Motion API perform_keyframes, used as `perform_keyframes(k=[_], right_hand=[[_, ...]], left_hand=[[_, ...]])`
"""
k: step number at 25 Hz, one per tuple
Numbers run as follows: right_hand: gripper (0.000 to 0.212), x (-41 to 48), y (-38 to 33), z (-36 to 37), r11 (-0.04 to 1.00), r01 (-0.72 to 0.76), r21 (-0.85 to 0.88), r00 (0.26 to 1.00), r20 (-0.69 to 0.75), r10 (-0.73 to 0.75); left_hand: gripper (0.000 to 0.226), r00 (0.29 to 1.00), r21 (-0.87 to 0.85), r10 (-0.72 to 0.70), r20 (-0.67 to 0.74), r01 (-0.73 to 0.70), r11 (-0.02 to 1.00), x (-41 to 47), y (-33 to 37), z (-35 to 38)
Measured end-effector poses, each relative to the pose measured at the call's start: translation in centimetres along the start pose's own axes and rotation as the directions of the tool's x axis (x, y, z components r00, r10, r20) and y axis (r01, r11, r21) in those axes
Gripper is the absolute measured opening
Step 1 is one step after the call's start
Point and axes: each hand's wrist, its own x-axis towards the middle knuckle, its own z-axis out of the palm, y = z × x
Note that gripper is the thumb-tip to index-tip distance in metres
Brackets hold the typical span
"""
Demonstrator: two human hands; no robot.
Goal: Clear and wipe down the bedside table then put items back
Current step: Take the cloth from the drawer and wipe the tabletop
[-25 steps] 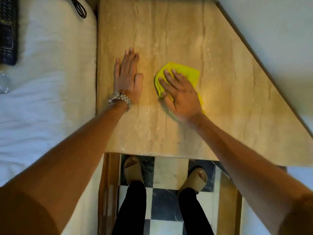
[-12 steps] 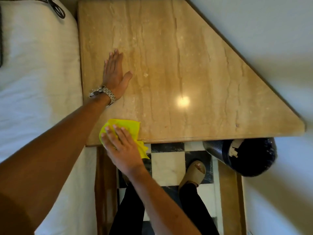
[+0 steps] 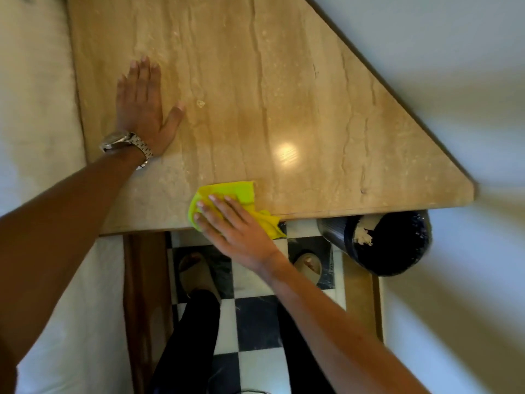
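Note:
The bedside table (image 3: 284, 81) has a tan stone top cut off at an angle on the right. A yellow cloth (image 3: 241, 194) lies at its front edge, partly hanging over it. My right hand (image 3: 233, 226) presses flat on the cloth with straight fingers. Flat on the left part of the tabletop, fingers spread, rests my left hand (image 3: 145, 106), which wears a metal watch. No other items stand on the table.
A white bed (image 3: 37, 137) runs along the table's left side. Under the table's front right corner stands a black waste bin (image 3: 397, 243) with paper in it. Below is a black and white tiled floor (image 3: 255, 317) with my sandalled feet. A pale wall is at right.
My right hand slid the cloth from the tabletop's middle to the front left edge, then rightward along that edge. The left hand stayed flat on the table.

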Motion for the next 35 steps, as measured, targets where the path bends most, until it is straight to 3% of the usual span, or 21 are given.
perform_keyframes(k=[4, 8, 11, 15, 19, 24, 29, 35], right_hand=[[0.042, -7.2, 7.7, -4.5, 0.99, -0.05, -0.128, 0.996, 0.071, 0.06], [0.064, -14.2, 13.8, -8.4, 0.959, -0.182, -0.218, 0.975, 0.089, 0.205], [0.062, -18.7, 18.0, -11.4, 0.922, -0.286, -0.26, 0.943, 0.092, 0.319], [0.054, -21.3, 21.1, -13.8, 0.906, -0.33, -0.263, 0.928, 0.087, 0.363], [0.046, -19.1, 18.5, -12.9, 0.865, -0.469, -0.178, 0.876, 0.026, 0.481], [0.043, -8.8, 9.2, -7.0, 0.962, -0.262, -0.082, 0.964, 0.018, 0.264], [0.024, 1.3, 0.2, -1.6, 0.978, -0.182, 0.103, 0.982, -0.024, 0.185], [0.025, 8.5, -7.4, 2.6, 0.968, -0.137, 0.212, 0.977, -0.134, 0.168]], left_hand=[[0.086, 1.0, 0.01, -0.009, -0.004, 0.009, 1.0, 0.0, 0.0, -0.1], [0.088, 1.0, 0.017, -0.016, -0.009, 0.016, 1.0, -0.1, 0.0, -0.1], [0.088, 1.0, 0.036, -0.008, -0.015, 0.008, 0.999, 0.0, -0.1, 0.0], [0.088, 0.999, 0.039, 0.007, -0.033, -0.006, 0.999, 0.0, 0.1, 0.3], [0.085, 0.995, 0.022, -0.003, -0.103, 0.005, 1.0, -0.1, 0.1, 0.6], [0.084, 0.993, 0.007, -0.012, -0.118, 0.013, 1.0, -0.1, 0.4, 0.6], [0.083, 0.993, 0.048, 0.004, -0.114, 0.001, 0.999, -0.3, 0.3, 0.5], [0.085, 0.988, 0.04, 0.015, -0.156, -0.009, 0.999, 0.0, -0.3, 1.3]])
